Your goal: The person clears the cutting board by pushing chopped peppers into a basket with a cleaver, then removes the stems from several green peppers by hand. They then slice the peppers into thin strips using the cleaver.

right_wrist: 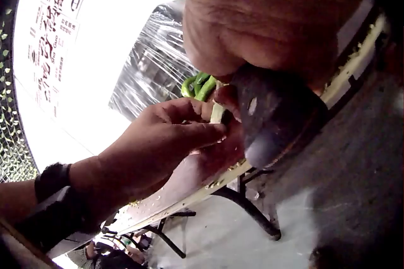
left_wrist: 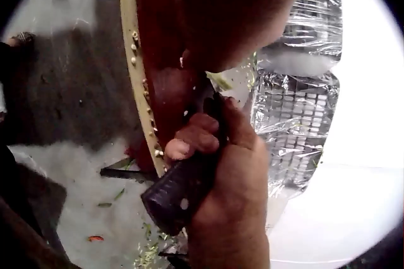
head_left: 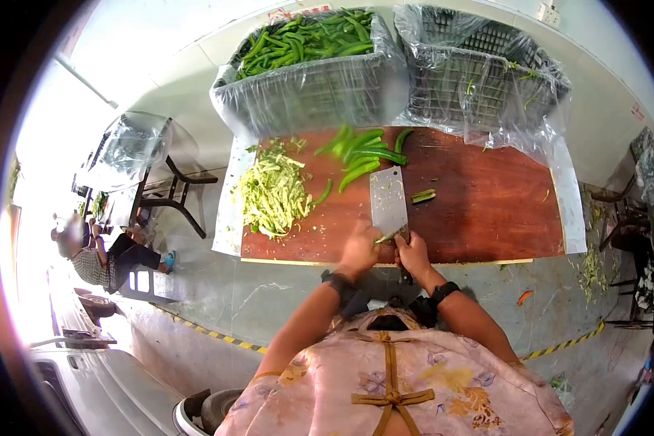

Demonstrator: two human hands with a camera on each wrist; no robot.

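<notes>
My right hand [head_left: 413, 254] grips the dark handle [right_wrist: 278, 111] of a cleaver [head_left: 389, 200] at the table's near edge, the broad blade pointing away from me over the wood. Beside it, my left hand [head_left: 360, 251] pinches a small pale-green piece of pepper [right_wrist: 216, 112] between thumb and fingers, close against the cleaver near its handle. Several whole green peppers [head_left: 370, 154] lie past the blade tip. A cut pepper piece [head_left: 424, 195] rests to the right of the blade. At the left sits a heap of pale-green sliced pepper [head_left: 275, 192].
Along the back of the reddish-brown tabletop [head_left: 494, 211] stand a plastic-lined crate of green peppers [head_left: 309, 91] and a second lined crate [head_left: 479, 87]. A person [head_left: 98, 254] sits at far left near another table. Scraps [head_left: 594, 269] litter the floor at right.
</notes>
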